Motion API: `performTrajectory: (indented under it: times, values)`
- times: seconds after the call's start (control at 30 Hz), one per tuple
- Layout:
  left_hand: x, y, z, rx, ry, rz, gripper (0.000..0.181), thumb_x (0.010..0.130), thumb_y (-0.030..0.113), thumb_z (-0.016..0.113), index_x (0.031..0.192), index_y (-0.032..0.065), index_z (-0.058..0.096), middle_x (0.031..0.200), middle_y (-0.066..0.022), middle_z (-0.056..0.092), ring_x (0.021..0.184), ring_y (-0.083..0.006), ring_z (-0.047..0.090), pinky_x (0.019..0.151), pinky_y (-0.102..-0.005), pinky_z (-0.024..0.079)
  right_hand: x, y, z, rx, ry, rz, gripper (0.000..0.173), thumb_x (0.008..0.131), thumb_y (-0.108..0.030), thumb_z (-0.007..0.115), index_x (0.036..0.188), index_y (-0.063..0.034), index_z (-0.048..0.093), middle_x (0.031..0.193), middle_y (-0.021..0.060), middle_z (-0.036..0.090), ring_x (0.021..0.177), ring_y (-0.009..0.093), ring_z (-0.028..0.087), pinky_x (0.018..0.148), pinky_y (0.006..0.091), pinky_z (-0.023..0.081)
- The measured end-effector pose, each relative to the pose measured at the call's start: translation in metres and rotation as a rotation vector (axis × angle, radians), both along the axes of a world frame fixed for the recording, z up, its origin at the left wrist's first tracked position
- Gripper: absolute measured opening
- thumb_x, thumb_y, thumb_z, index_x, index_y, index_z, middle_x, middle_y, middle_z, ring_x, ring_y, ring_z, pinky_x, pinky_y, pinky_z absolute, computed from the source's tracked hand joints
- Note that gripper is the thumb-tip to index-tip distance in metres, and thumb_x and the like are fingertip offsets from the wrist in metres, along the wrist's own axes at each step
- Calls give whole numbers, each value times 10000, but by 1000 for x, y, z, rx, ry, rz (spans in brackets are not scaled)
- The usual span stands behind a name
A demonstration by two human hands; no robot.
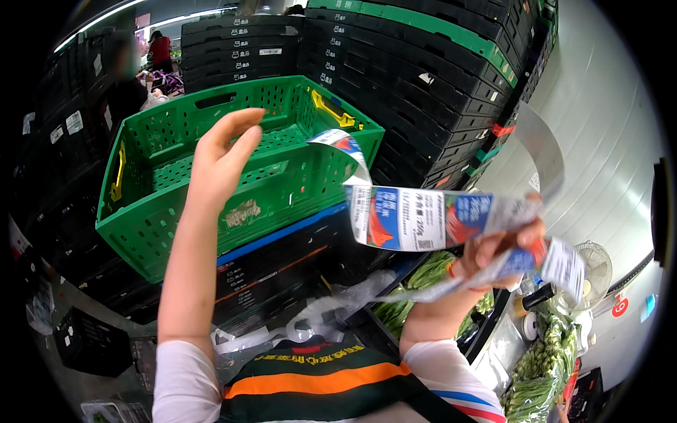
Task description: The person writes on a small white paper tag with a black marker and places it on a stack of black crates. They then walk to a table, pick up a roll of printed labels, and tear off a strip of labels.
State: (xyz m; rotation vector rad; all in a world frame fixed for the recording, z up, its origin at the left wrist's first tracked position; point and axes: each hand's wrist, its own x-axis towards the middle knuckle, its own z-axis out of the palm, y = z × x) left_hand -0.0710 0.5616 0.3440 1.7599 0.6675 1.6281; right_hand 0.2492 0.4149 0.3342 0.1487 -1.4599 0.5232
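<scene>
My left hand point(225, 153) is raised in front of the green plastic crate point(296, 185), its thumb and fingers apart and holding nothing. On the right, my right hand point(502, 246) grips a long, curling strip of printed labels point(412, 217). The strip shows blue panels, red pictures and white parts that bear writing. One end curls up near the crate's front right corner, and a loop of its grey backing point(545, 153) rises above my right hand. Yellow handles point(333, 109) sit in the crate's end walls. The hand and strip are partly blurred.
Stacked black crates point(412, 106) stand behind the green one. Green vegetables point(433, 272) lie in a black crate at my right, with bagged greens point(545, 359) beyond, near a fan point(587, 275). Clear plastic point(365, 285) hangs before me. Other people point(159, 50) are at the back left.
</scene>
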Motion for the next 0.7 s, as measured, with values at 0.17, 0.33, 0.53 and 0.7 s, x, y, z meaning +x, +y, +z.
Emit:
performTrajectory:
  times: [0.17,0.33,0.53,0.7]
  values:
    - [22,-11,11,-16,169,-333,381,859,253,590,1147,6,566,1132,-95,578,1108,-175,507,968,-333,370,28,-31,22,-8,-609,663,82,820,-135,596,775,-68,582,703,167,571,432,179,502,383,304,376]
    - [59,-42,-39,215,532,-548,422,846,265,577,1185,15,549,1170,-166,567,1139,-282,508,995,-369,347,38,-41,-59,-127,-511,14,131,778,-141,667,701,-38,648,596,105,616,488,184,573,425,265,407]
    - [84,-29,-96,-10,362,-139,294,886,218,521,1054,-5,614,1065,-130,615,979,-229,590,886,-338,442,1,-44,-81,-308,-544,-80,86,768,-62,625,723,8,646,660,125,635,534,233,600,490,281,429]
    - [119,27,-82,-520,287,-316,521,945,421,390,1222,-6,502,1156,-145,570,1068,-228,550,910,-367,426,-6,-45,-72,-391,-810,-55,56,732,0,612,775,-19,644,644,99,612,510,241,568,468,300,402]
